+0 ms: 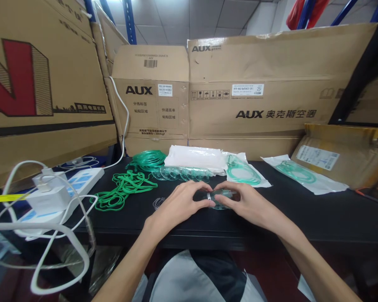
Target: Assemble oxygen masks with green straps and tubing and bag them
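A clear green-tinted oxygen mask (221, 205) is held just over the black table's front part. My left hand (186, 199) grips its left end, with thumb and fingers at a small silvery metal strip (209, 197). On the right side my right hand (239, 199) has its thumb and fingers closed round the mask, hiding part of it. Beyond my hands lies a row of similar clear masks (179, 173). Several thin metal strips (159, 203) rest left of my left hand.
Green elastic cord (122, 191) and a coil of green tubing (149, 160) lie to the left. White bags (195, 157) and packed tubing (244, 170) stand behind. A power strip (78, 182) with looping white cables occupies the left. Cardboard boxes (252, 71) wall the back.
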Motion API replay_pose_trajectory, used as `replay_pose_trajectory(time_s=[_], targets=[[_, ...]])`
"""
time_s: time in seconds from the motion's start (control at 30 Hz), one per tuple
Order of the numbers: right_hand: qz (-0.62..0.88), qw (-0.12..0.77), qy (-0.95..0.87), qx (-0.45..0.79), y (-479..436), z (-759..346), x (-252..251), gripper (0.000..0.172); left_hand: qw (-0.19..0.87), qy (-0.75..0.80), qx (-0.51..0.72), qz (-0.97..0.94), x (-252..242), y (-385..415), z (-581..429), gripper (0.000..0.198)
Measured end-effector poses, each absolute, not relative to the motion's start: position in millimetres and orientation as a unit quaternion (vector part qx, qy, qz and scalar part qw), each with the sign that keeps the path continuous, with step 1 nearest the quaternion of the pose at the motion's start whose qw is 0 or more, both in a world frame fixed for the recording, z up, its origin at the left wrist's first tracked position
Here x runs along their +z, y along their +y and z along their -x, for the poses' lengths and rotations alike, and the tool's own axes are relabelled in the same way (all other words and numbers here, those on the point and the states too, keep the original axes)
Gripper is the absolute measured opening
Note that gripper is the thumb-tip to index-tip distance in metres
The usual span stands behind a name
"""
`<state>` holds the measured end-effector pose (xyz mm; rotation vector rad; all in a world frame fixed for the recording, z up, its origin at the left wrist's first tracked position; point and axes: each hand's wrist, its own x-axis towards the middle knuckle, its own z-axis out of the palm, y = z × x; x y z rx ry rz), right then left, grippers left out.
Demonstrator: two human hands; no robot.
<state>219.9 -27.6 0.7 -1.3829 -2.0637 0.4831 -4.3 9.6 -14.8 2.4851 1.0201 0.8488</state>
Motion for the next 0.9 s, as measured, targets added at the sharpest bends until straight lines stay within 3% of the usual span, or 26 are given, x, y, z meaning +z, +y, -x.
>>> replay_pose_trajectory(time_s=[0.23,0.7,0.9], targets=[[0.540,0.316,-0.763,0.162,-26.8,-210.6,-5.2,0.030,0.170,0.369,0.290,-0.867,-15.8,12.9,5.5,0.025],[0.585,0.225,-0.779,0.023,-45.6,-195.7,-0.9,0.023,0.181,0.377,0.276,-0.865,-16.1,12.2,8.5,0.024],[0.613,0.226,-0.757,0.019,-43.7,-197.7,0.0,0.029,0.192,0.371,0.241,-0.876,-6.2,6.8,13.7,0.021]])
